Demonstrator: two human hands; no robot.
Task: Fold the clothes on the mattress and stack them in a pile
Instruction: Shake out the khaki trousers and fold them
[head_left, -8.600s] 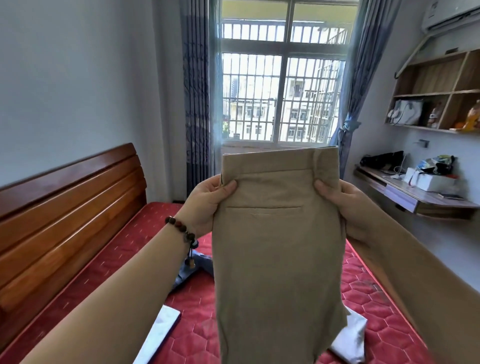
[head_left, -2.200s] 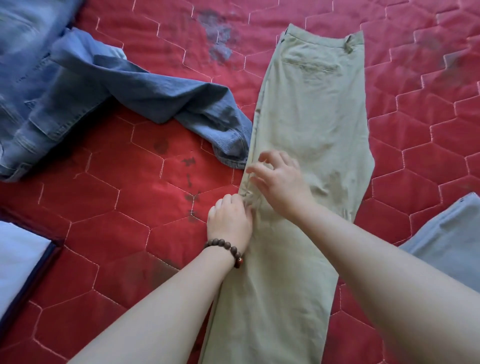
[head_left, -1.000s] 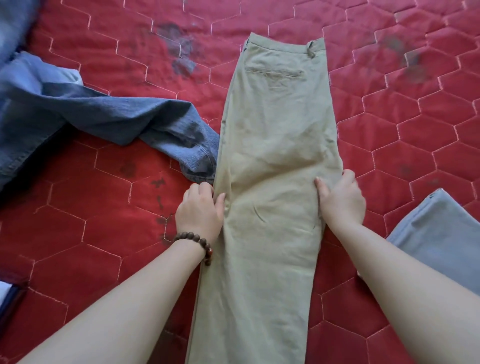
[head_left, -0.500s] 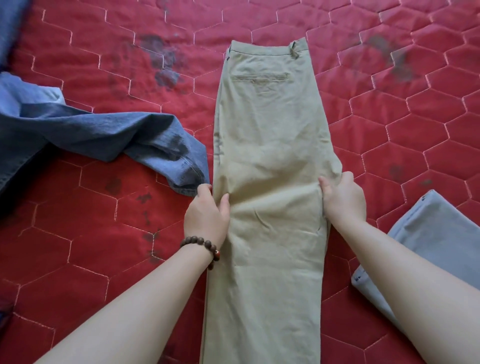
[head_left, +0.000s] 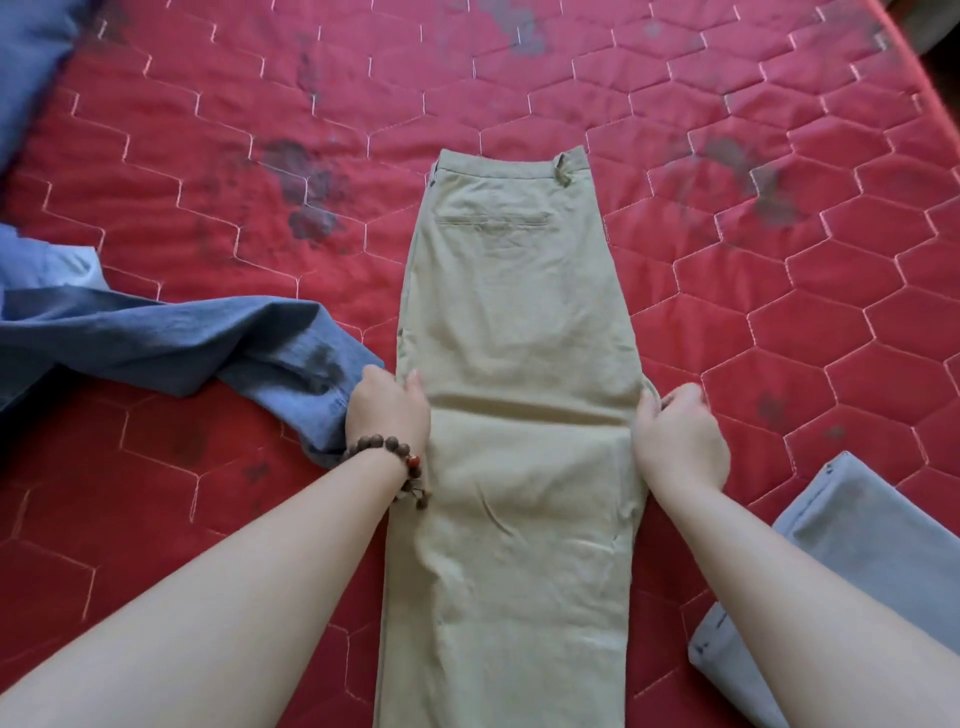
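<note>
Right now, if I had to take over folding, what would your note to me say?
Left hand grips the left edge of the khaki trousers; right hand grips the right edge, level with it.
The trousers lie flat on the red mattress, folded leg over leg, waistband away from you.
Blue jeans lie crumpled on the left, their hem beside the left hand. A grey folded garment lies on the right.
Done: the trousers are halved lengthwise.
Left: probably fold them across, stack them, then do the jeans.
</note>
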